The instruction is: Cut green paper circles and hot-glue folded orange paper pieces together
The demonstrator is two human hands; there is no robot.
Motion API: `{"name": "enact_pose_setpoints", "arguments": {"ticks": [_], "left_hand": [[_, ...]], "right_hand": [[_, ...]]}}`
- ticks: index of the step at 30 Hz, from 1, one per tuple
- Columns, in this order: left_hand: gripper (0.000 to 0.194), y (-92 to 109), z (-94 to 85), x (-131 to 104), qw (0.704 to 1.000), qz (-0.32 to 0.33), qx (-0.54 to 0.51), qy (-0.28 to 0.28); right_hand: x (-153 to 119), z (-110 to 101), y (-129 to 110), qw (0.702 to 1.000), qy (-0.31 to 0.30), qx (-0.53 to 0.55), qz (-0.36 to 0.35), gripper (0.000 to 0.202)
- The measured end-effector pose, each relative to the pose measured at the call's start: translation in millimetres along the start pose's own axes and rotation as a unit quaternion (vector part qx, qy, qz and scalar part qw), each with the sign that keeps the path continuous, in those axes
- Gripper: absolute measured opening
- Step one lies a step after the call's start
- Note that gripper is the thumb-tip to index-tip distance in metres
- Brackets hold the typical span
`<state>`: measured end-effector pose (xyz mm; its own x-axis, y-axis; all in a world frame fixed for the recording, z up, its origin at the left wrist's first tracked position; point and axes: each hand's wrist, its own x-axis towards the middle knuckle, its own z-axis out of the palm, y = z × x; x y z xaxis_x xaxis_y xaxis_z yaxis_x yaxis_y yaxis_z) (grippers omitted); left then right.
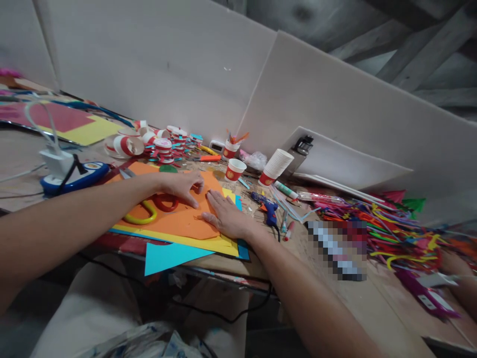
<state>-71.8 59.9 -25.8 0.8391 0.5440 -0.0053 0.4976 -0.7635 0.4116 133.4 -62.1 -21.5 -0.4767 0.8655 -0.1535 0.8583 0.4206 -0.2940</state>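
Fingers, left hand (184, 186): half curled over the orange paper (182, 226), thumb poking out apart from the forefinger. Can't tell if the tips are pinching anything, tbh.
Fingers, right hand (228, 217): flat out and loose, thumb off to the side, palm down on the right part of that same orange sheet.
Far left: pink and yellow sheets (89, 132) lying toward the back, with a blue power strip (84, 184) nearer and a white plug (57, 164) stuck in it.
Scissors (141, 220): lying on the orange paper by the left wrist, yellow handle and red handle showing. One pair or two, hard to say.
Paper pile: orange on top right in front of the person, yellow paper (227, 247) and blue paper (244, 252) peeking out below, plus a light blue triangle (167, 258) hanging past the table edge.
Cups: cut-up ones (130, 145) behind the pile, then a single cup (234, 171), then a tall stack (276, 166).
Glue gun (271, 213): blue, just right of the papers.
Far right: messy heap of colourful pipe cleaners (376, 223), and another person's arm (462, 283) at the edge.
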Motion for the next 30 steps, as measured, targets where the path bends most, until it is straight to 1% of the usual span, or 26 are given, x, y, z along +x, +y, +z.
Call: {"name": "enact_pose_setpoints", "arguments": {"ticks": [3,6,8,9,12,15,19,23,25,26,27,28,30], "left_hand": [[0.064,2.1,-2.6,-1.1,1.0,-0.005,0.014,-0.028],[0.066,-1.0,-1.7,-0.6,1.0,0.002,0.01,-0.03],[0.064,-4.8,0.8,0.2,1.0,0.005,0.0,-0.029],[0.064,-6.6,2.2,0.6,1.0,0.006,-0.007,-0.029],[0.064,-9.7,5.0,1.1,0.999,0.005,-0.025,-0.026],[0.068,-9.2,5.0,0.8,0.999,-0.008,-0.028,-0.031],[0.072,-6.9,3.0,-0.5,0.998,-0.011,-0.031,-0.046],[0.074,-2.4,0.4,-3.6,0.998,-0.008,-0.031,-0.051],[0.075,1.1,-1.6,-5.0,0.998,-0.009,-0.027,-0.056],[0.076,2.9,-2.9,-5.4,0.998,-0.01,-0.026,-0.058],[0.075,4.7,-4.1,-5.7,0.998,-0.01,-0.025,-0.061],[0.073,6.3,-5.2,-5.6,0.998,-0.009,-0.026,-0.064],[0.063,9.2,-6.5,-4.8,0.997,-0.003,-0.032,-0.068]], "right_hand": [[-8.3,-3.3,-2.3,1.0,-0.006,-0.005,0.018,0.083],[-12.8,-5.8,-7.7,0.999,0.024,-0.022,0.024,0.07],[-10.4,-5.8,-12.3,0.998,0.047,-0.026,0.012,0.069],[-8.0,-5.3,-14.5,0.999,0.047,-0.024,0.002,0.07],[-1.2,-3.8,-17.8,0.999,0.007,-0.007,-0.04,0.073],[-3.6,-4.4,-15.6,0.998,-0.025,0.005,-0.066,0.073],[-19.9,-10.9,-8.7,0.997,-0.045,0.022,-0.06,0.072],[-34.3,-23.7,0.9,0.996,-0.044,0.056,-0.06,0.067],[-37.8,-31.1,7.0,0.995,-0.04,0.085,-0.035,0.061],[-38.6,-34.2,9.9,0.994,-0.029,0.106,-0.012,0.058],[-38.7,-36.4,12.2,0.992,-0.007,0.126,0.013,0.056],[-38.1,-37.6,13.7,0.988,0.032,0.145,0.034,0.053],[-35.0,-35.8,12.8,0.975,0.144,0.165,0.042,0.043]]}}
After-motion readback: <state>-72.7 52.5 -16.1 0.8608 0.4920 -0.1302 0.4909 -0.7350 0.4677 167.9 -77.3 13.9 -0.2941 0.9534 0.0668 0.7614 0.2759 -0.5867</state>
